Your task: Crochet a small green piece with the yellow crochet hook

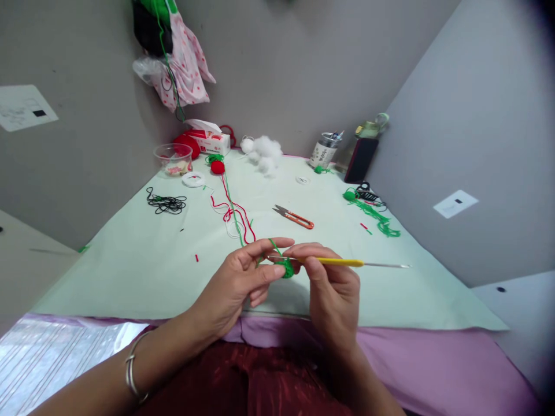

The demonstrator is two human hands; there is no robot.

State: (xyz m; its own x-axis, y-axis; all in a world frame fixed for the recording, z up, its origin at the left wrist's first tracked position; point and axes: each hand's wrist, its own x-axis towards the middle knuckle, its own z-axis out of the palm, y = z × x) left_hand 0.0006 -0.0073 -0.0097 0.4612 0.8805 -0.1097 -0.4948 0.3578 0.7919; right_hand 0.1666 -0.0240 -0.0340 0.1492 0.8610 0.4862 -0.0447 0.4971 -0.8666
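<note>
Hook (342, 262) gripped by right hand (336, 294) points to nine o'clock, seemingly mid-stitch, needing taut yarn (276, 248) above piece (287, 269) pinched in left hand (232, 280).

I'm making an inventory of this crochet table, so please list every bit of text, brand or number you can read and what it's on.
"G": on the tissue box; the marks after it and its other print are too blurred to read.
Pen holder: dark characters, too blurred to read.
Clear plastic tub: red print, too small to read.
White sheet on the left wall: faint marks, unreadable.
</note>
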